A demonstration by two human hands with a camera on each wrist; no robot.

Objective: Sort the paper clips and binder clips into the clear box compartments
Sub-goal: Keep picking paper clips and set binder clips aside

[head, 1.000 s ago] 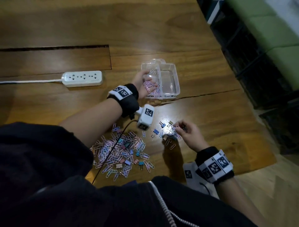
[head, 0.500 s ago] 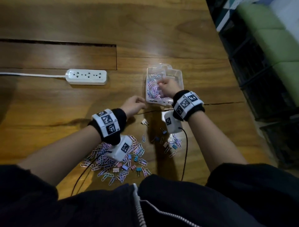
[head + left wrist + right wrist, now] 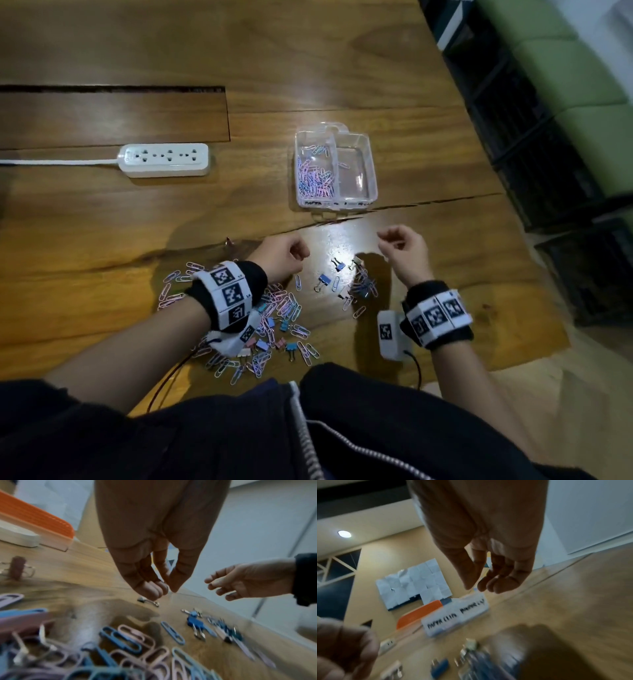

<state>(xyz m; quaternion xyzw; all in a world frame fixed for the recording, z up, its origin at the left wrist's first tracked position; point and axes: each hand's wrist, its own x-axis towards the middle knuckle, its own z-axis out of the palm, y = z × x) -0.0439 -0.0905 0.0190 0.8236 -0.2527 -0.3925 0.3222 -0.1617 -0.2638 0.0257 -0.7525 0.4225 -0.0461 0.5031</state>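
The clear box [image 3: 371, 171] stands on the wooden table beyond both hands; its left compartment holds many pastel paper clips [image 3: 317, 178], its right one looks nearly bare. The labelled front of the box [image 3: 453, 615] shows blurred in the right wrist view. A big pile of paper clips and binder clips [image 3: 274, 315] lies under my left wrist. A smaller cluster [image 3: 359, 284] and a blue binder clip [image 3: 323, 281] lie between the hands. My left hand [image 3: 291, 255] [image 3: 164, 588] hovers with fingers curled against the thumb, holding nothing visible. My right hand [image 3: 394, 240] [image 3: 476, 586] hangs loosely curled and empty.
A white power strip [image 3: 164, 159] with its cord lies at the left. A crack [image 3: 428, 202] runs across the table in front of the box. The table's right edge drops to dark crates [image 3: 548, 154] on the floor.
My right hand has pulled back from the box's left compartment to above the small cluster, now empty. The left hand has drawn back a little toward the pile.
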